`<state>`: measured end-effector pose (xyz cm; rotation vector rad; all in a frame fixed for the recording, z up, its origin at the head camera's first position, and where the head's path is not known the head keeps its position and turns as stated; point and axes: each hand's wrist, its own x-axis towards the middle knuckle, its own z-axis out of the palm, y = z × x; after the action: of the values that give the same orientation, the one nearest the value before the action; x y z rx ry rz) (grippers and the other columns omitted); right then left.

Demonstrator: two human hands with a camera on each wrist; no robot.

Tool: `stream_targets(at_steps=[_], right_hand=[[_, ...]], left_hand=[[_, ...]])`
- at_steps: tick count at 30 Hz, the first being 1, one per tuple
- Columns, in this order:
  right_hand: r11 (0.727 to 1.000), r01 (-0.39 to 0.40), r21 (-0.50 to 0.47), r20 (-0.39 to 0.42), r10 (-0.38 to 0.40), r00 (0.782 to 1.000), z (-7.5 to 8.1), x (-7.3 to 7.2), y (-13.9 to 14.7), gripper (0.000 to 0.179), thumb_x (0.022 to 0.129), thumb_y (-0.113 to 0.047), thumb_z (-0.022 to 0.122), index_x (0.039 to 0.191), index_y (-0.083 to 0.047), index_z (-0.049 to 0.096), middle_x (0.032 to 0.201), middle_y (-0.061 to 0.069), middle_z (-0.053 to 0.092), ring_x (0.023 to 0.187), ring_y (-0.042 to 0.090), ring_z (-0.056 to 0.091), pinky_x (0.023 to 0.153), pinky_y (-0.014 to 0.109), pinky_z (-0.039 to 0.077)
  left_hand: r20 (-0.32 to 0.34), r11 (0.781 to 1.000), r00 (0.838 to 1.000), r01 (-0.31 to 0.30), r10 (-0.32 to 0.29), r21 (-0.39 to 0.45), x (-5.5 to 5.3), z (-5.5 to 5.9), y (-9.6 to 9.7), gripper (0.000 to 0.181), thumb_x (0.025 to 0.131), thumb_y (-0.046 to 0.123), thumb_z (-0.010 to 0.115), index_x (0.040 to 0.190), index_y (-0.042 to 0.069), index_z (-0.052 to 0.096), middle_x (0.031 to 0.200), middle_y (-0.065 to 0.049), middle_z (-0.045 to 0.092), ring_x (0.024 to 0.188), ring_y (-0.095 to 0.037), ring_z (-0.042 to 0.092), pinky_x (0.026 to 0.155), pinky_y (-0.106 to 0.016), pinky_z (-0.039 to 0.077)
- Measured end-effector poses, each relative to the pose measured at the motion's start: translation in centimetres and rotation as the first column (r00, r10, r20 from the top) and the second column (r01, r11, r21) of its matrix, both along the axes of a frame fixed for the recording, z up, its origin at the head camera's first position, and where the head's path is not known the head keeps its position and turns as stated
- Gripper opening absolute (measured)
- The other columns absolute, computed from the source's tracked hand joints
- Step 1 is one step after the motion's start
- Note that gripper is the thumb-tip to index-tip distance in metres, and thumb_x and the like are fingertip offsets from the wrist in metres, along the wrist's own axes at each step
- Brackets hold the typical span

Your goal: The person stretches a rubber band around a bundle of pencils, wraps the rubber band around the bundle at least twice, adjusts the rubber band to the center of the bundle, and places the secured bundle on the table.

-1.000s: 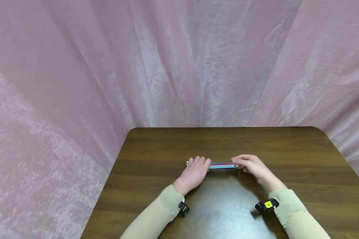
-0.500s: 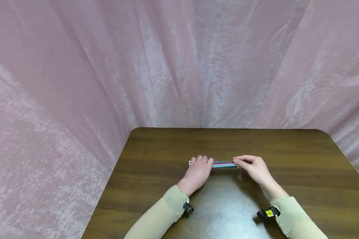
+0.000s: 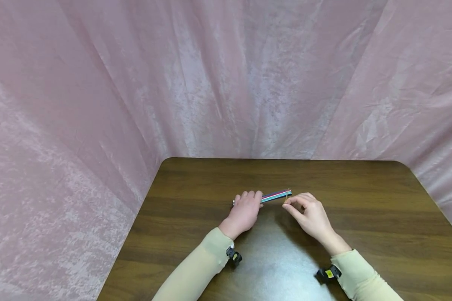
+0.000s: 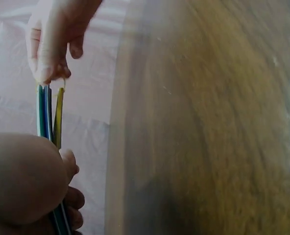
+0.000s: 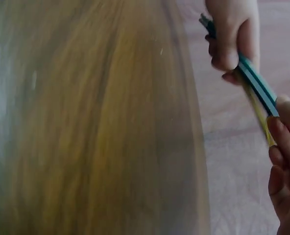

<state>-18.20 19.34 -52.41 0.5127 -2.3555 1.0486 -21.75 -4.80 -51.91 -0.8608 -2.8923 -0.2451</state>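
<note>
In the head view, we locate the pencils (image 3: pixel 276 196) below the centre of the frame, held over the bench (image 3: pixel 211 179). We note the left hand (image 3: pixel 245 210) with fingers clamped around them, their right ends protruding. At those ends, we observe the right hand (image 3: pixel 311 215), fingers pinching a thin orange band (image 3: pixel 286 197) that crosses the pencils.

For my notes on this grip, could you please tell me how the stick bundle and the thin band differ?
The stick bundle is multicoloured, whereas the thin band is plain yellowish-orange. The stick bundle is much thicker than the thin band. The left hand grips the stick bundle, while the right hand pinches the thin band. Both are hand-held.
</note>
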Motion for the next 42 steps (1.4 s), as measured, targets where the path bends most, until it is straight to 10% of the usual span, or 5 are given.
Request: stream_targets(at_steps=[6,15,26,34,42], right_hand=[[0.987,-0.123,0.100,0.037,0.120,0.992,-0.1,-0.2,0.6,0.016,0.093,-0.012,0.083,0.095,-0.025,0.073,0.114,-0.004,0.074,0.113,0.020,0.059,0.096,0.034,0.042],[0.964,-0.203,0.170,-0.066,0.217,0.974,-0.1,-0.8,1.0,0.015,0.091,-0.015,0.083,0.093,-0.025,0.073,0.117,0.001,0.074,0.111,0.023,0.061,0.097,0.038,0.043],[0.958,-0.288,-0.008,0.234,0.282,0.931,-0.4,-1.3,0.0,0.006,0.102,-0.013,0.072,0.105,-0.011,0.077,0.101,-0.005,0.071,0.094,0.012,0.060,0.079,0.036,0.050],[0.889,-0.368,0.273,0.174,0.330,0.928,0.6,0.5,-3.0,0.020,0.094,-0.021,0.081,0.092,-0.029,0.064,0.094,-0.021,0.063,0.098,0.011,0.057,0.087,0.037,0.049],[0.909,-0.230,0.347,-0.013,0.250,0.968,1.9,1.3,-3.7,0.007,0.100,-0.020,0.071,0.094,-0.024,0.068,0.104,-0.012,0.071,0.118,0.028,0.058,0.095,0.053,0.040]], left_hand=[[0.169,0.995,0.985,0.019,-0.036,0.100,-0.1,1.1,-0.7,0.018,0.111,0.027,0.058,0.122,0.013,0.057,0.097,0.001,0.064,0.090,-0.020,0.059,0.073,-0.034,0.038],[0.327,0.987,0.943,0.001,-0.056,0.163,-0.8,1.7,-2.0,0.018,0.113,0.028,0.052,0.123,0.014,0.054,0.092,0.007,0.056,0.088,-0.016,0.052,0.078,-0.034,0.036],[0.431,0.960,0.876,0.113,-0.218,0.257,0.0,2.6,-1.2,0.015,0.114,0.027,0.049,0.123,0.014,0.051,0.091,0.003,0.053,0.086,-0.015,0.052,0.081,-0.034,0.040],[0.217,0.999,0.976,-0.001,-0.010,0.052,-0.7,2.4,-0.2,0.012,0.112,0.025,0.057,0.117,0.014,0.056,0.095,0.003,0.062,0.092,-0.021,0.059,0.077,-0.037,0.038],[0.144,0.998,0.987,-0.063,0.065,-0.023,-1.6,1.7,-0.6,0.014,0.111,0.024,0.059,0.110,0.011,0.054,0.094,-0.004,0.064,0.089,-0.026,0.061,0.073,-0.038,0.041]])
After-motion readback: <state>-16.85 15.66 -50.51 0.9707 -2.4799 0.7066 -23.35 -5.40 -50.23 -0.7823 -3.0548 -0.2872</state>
